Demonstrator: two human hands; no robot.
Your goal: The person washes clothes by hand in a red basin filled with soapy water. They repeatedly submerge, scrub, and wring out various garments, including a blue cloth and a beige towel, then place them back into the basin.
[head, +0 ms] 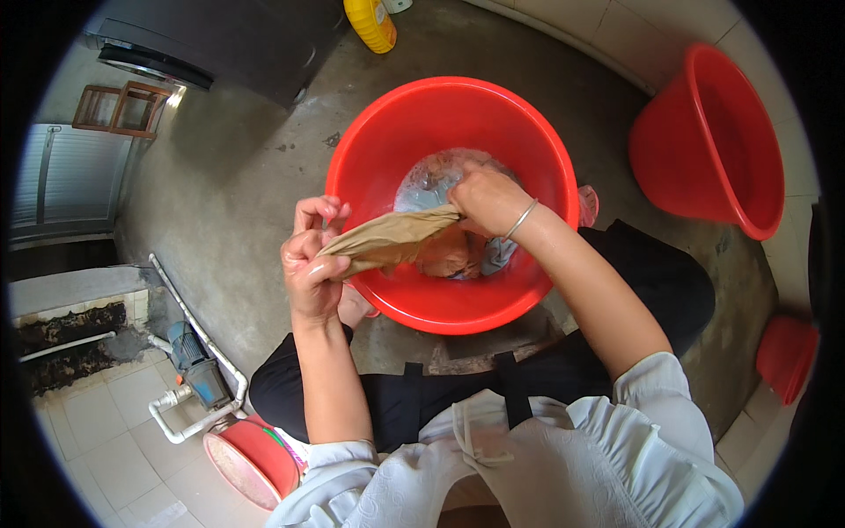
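Note:
A wet tan cloth (396, 234) is stretched between my two hands above a large red plastic tub (389, 138). Its left end is pinched in my left hand (313, 264), just over the tub's left rim. My right hand (485, 198), with a bangle at the wrist, grips the other end near the tub's middle; some of its fingers are hidden. Below the cloth, soapy water (422, 178) with suds holds light blue-grey fabric (422, 198) and brown fabric (455, 254). How far the tan cloth continues into the water is unclear.
A second red tub (667, 158) leans against the tiled wall at right, and a smaller red basin (785, 356) lies below it. A yellow bottle (373, 26) stands beyond the tub. At left are a water pump (198, 369) with white pipes (198, 330) and a pink-red basin (254, 462).

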